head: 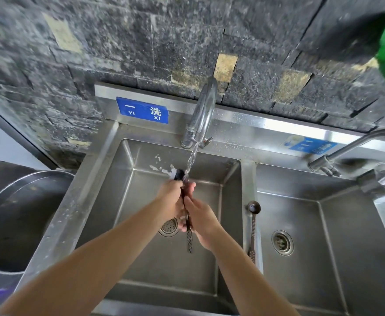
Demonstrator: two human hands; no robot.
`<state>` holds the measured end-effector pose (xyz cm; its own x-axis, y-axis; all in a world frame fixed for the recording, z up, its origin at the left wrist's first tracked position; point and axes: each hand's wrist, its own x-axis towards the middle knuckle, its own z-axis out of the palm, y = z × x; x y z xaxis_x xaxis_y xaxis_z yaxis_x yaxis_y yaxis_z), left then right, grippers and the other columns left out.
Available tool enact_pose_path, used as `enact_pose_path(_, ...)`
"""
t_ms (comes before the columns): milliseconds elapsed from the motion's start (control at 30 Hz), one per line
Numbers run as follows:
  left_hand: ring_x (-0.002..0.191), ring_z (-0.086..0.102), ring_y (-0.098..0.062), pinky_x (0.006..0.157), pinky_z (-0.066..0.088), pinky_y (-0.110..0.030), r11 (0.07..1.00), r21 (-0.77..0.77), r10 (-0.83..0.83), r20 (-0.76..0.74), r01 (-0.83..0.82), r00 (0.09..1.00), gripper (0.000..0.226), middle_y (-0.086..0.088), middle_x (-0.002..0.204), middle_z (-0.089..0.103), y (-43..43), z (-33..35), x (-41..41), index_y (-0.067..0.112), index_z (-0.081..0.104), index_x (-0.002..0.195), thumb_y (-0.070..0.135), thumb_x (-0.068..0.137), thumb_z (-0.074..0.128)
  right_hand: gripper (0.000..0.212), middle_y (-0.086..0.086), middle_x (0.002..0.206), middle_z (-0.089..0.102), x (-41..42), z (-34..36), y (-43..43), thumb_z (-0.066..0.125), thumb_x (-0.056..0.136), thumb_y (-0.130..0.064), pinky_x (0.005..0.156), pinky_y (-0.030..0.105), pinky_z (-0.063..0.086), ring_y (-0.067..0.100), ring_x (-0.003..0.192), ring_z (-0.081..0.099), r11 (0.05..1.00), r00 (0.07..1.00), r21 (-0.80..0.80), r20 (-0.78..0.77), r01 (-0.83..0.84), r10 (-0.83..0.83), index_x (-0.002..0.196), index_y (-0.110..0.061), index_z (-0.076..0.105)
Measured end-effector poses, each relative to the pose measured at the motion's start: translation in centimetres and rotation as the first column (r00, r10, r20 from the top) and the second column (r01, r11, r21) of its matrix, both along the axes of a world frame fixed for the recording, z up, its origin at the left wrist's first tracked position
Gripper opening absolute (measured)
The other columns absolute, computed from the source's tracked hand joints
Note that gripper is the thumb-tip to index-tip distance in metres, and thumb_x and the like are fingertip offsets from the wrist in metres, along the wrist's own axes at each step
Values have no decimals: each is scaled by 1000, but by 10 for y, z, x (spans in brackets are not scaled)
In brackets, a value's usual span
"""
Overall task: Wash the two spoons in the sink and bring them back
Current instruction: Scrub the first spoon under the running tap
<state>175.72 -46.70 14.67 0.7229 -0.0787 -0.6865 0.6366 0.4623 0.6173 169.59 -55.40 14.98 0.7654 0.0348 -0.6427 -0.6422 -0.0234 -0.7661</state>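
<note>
both forearms reach forward over the left basin of the steel sink (100,201), and the hands meet above its drain (169,226). the right hand (201,221) has its fingers closed around the handle of a dark spoon (188,238), whose perforated end hangs below the hands. the left hand (172,197) has its fingers curled around the upper part, and the bowl of the spoon stands out above it, touching the water stream (192,158). the second spoon (253,224) lies along the divider between the two basins, bowl away from the person. behind is the faucet (204,112), and a blue label (142,110) reads "yi xi" with chinese characters.
</note>
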Motion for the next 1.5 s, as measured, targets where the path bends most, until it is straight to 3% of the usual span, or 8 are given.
enact_pose_path(267, 48, 54, -16, 42, 41, -26, 624, 715, -652, 251, 317, 716, 18, -6, 65, 61, 36, 0, 7, 14, 57, 91, 25, 102, 48, 46, -6, 56, 50, 21, 13, -53, 41, 99, -46, 46, 22, 39, 6, 43, 45, 719, 880, -632, 120, -289, 459, 65, -19, 56)
enact_pose_path(433, 39, 29, -7, 38, 19, -23, 965, 73, -258, 121, 250, 959, 25, 2, 53, 43, 9, 9, 8, 7, 60, 96, 23, 104, 42, 43, 6, 78, 67, 18, 4, -30, 29, 96, -54, 62, 35, 43, 32, 72, 61, 525, 856, -851, 259, -17, 447, 87, -24, 58)
enact_pose_path(600, 40, 35, -8, 38, 25, -20, 832, 350, -521, 226, 430, 823, 29, -3, 61, 57, 32, 19, 24, 5, 59, 107, -12, 96, 38, 49, -6, 51, 47, 33, 15, -51, 41, 99, -48, 44, 22, 38, 7, 38, 42, 725, 867, -616, 134, -307, 480, 61, -18, 48)
enact_pose_path(767, 45, 35, -7, 37, 26, -19, 976, -128, -150, 182, 174, 972, 16, -9, 79, 59, 14, 15, 20, 3, 57, 109, 7, 102, 43, 51, -5, 40, 30, 36, 19, -36, 40, 101, -48, 38, 15, 19, 11, 31, 21, 965, 969, -94, 15, -243, 246, 61, -17, 45)
enact_pose_path(933, 39, 39, -7, 39, 29, -22, 664, 416, -730, 178, 622, 660, 35, 5, 52, 61, 38, 24, 34, 8, 58, 103, -15, 94, 34, 51, -2, 56, 50, 46, 28, -70, 40, 98, -52, 54, 26, 39, 14, 49, 45, 621, 803, -656, 39, -429, 595, 62, -22, 62)
enact_pose_path(1167, 31, 33, -6, 31, 22, -18, 990, 51, -135, 173, 128, 976, 24, -6, 67, 57, -5, 19, 32, 11, 62, 88, 8, 102, 42, 66, -9, 45, 44, 44, 11, -23, 39, 94, -59, 54, 29, 35, 12, 45, 41, 847, 961, -515, 143, -131, 235, 40, -24, 52)
enact_pose_path(1333, 38, 39, -7, 32, 27, -19, 622, 393, -770, 150, 677, 620, 39, -3, 68, 67, 39, 29, 41, 7, 59, 104, -14, 93, 28, 56, -6, 49, 48, 49, 32, -71, 24, 79, -85, 54, 30, 41, 18, 52, 52, 532, 837, -787, 36, -313, 546, 39, -53, 48)
enact_pose_path(1500, 30, 30, -5, 31, 18, -20, 982, -55, -169, 146, 179, 975, 27, -8, 73, 53, 5, 23, 40, 6, 63, 89, -1, 98, 38, 70, -9, 34, 41, 51, 16, -27, 37, 86, -74, 50, 28, 35, 12, 40, 40, 811, 961, -569, 129, -132, 246, 41, -22, 51)
